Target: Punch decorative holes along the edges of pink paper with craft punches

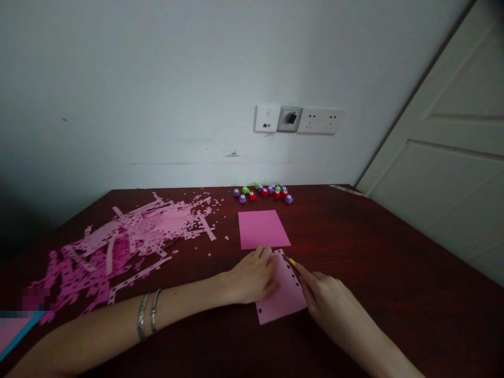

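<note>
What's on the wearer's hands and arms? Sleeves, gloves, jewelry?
No gloves on the left hand or right hand; no sleeves on the visible forearms. Left forearm: two silvery bracelets, a broader, textured-looking one and a slimmer one nearer the hand. Nothing worn on the right forearm in view. No rings or markings I can make out; the left fingers are blurred.

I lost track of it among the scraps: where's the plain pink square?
In the head view, the plain pink square lies mid-table, just beyond the left hand.
</note>
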`<state>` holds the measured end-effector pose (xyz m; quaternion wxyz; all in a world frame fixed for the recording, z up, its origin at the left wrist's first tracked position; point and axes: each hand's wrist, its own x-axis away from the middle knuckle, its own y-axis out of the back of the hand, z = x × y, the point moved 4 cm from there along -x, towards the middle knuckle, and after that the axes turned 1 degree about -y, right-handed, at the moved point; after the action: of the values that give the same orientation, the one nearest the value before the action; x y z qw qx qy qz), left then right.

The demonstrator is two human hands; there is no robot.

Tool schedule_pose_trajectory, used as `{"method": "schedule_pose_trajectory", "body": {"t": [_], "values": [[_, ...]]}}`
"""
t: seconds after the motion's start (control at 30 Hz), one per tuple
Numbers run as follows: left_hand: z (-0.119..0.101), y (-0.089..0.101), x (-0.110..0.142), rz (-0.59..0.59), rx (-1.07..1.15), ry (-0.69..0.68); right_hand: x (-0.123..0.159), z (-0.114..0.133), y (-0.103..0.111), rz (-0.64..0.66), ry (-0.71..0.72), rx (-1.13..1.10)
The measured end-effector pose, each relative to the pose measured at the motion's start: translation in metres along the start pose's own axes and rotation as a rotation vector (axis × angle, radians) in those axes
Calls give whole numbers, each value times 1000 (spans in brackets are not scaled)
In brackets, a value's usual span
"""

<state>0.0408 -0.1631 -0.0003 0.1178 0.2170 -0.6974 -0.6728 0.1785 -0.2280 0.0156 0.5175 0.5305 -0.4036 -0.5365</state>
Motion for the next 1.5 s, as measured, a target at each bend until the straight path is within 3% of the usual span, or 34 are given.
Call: {"method": "schedule_pose_trajectory", "body": {"t": [0.5,0.83,1.5], "values": [[5,-1,-3,7,52,-17,-3,4,-7,107,-7,95],[5,5,-8,62,59,-45,-4,13,-9,134,8,205],[6,5,-15,126,61,-20,0,21,-3,161,-11,220]]}}
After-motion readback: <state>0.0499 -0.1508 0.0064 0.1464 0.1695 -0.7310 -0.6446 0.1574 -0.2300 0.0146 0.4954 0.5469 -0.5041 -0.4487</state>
